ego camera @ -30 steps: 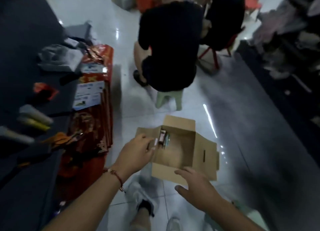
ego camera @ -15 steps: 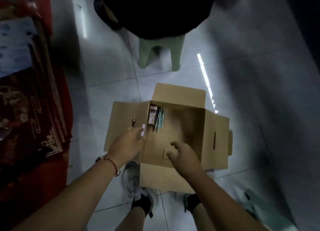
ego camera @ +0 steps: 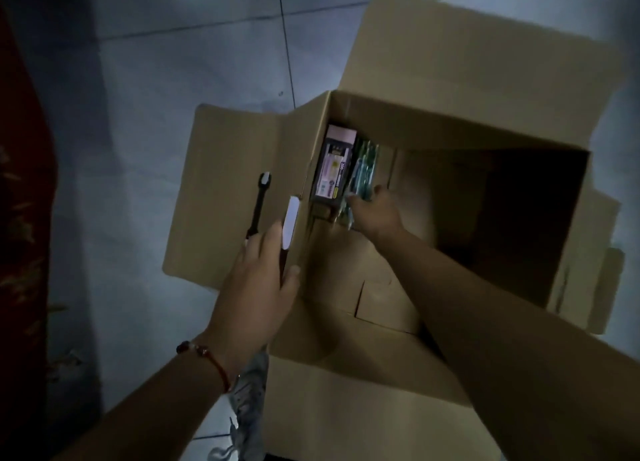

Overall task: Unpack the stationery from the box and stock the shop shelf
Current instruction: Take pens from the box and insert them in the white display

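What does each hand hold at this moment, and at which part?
The left hand holds two pens by their lower ends. The right hand pinches the green packet in the box at its near end.

A single head-worn wide-angle camera looks steeply down from above the person's arms. It sits close over the open cardboard box (ego camera: 433,62) on the tiled floor (ego camera: 156,80). Only this view is supplied.

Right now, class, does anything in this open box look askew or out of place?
Nothing damaged or spilled. The packs and a carton are crammed into the box's left corner, the rest bare. The left hand holds pens.
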`<state>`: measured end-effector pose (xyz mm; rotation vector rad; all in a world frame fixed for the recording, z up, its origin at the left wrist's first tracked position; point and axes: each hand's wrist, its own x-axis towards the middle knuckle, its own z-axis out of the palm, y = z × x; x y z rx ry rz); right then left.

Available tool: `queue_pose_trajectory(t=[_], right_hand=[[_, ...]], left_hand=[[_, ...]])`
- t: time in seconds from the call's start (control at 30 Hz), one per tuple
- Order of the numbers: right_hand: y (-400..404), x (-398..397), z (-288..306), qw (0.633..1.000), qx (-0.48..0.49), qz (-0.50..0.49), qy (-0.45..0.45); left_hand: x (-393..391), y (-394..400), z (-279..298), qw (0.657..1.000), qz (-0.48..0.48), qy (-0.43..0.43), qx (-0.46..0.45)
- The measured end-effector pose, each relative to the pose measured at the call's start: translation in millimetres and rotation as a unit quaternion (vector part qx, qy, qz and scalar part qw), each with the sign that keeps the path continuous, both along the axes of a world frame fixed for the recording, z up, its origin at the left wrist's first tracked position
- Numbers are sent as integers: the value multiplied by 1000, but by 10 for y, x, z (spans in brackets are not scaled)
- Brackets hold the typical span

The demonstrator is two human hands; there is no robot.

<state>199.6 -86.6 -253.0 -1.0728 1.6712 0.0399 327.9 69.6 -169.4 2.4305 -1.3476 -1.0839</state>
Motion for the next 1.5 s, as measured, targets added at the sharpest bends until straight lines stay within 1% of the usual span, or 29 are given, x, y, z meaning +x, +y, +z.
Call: queue_pose_trajectory(t=[0.13,0.2,0.27,0.37,0.43,0.5,0.57,0.67,0.8,0.9,1.0,1.07,1.13,1.17,1.2,1.27,1.3,1.37,1.43,1.47,1.5], right_hand=[[-20,74,-366,997,-23,-70,12],[-51,78,-415,997,6,-82,-1],[-81,73,-435,996,27,-87,-16],[-86,83,-402,997,16,-74,-35],[-87,80,-391,998,0,-62,-23],[-106,73,-404,997,1,-76,-19],[-120,81,-387,995,14,-87,-40],[-95,101,-388,996,19,-74,-50],[14,85,-334,990,50,-90,-99],[134,-8,-173,988,60,-81,-114],[255,-128,112,977,107,-99,-154],[333,-206,449,969,123,-100,-189],[429,-270,857,968,117,-80,-207],[496,-291,1072,971,103,-63,-206],[575,-312,1275,974,83,-41,-205],[720,-359,1673,978,42,1,-205],[781,-382,1861,978,35,21,-207],[870,-441,2201,973,43,43,-225],[901,-513,2445,971,52,21,-233],[905,-553,2519,972,57,2,-228],[907,-597,2576,973,63,-13,-220]], left_hand=[[-66,14,-64,999,2,-47,-16],[-88,7,-72,998,-3,-60,-15],[-95,5,-79,998,-11,-66,-14],[-84,3,-81,998,-14,-63,-9],[-92,-6,-67,998,-13,-62,-6],[-102,-17,-59,998,-18,-66,-4],[-110,-24,-56,997,-22,-69,5],[-114,-27,-58,997,-28,-77,14],[-107,-6,-44,997,-28,-69,16],[-79,-16,-1,998,-27,-44,28],[-37,-90,129,999,-4,7,36],[-39,-190,329,999,23,18,21],[-111,-345,597,999,42,23,-10],[-167,-443,740,996,68,55,-10],[-235,-544,883,988,107,114,4],[-385,-720,1108,945,197,258,49],[-452,-782,1183,924,221,307,62],[-559,-848,1292,887,267,369,74],[-631,-869,1397,848,312,420,83],[-659,-864,1450,833,328,439,78],[-674,-852,1508,827,335,446,74]])
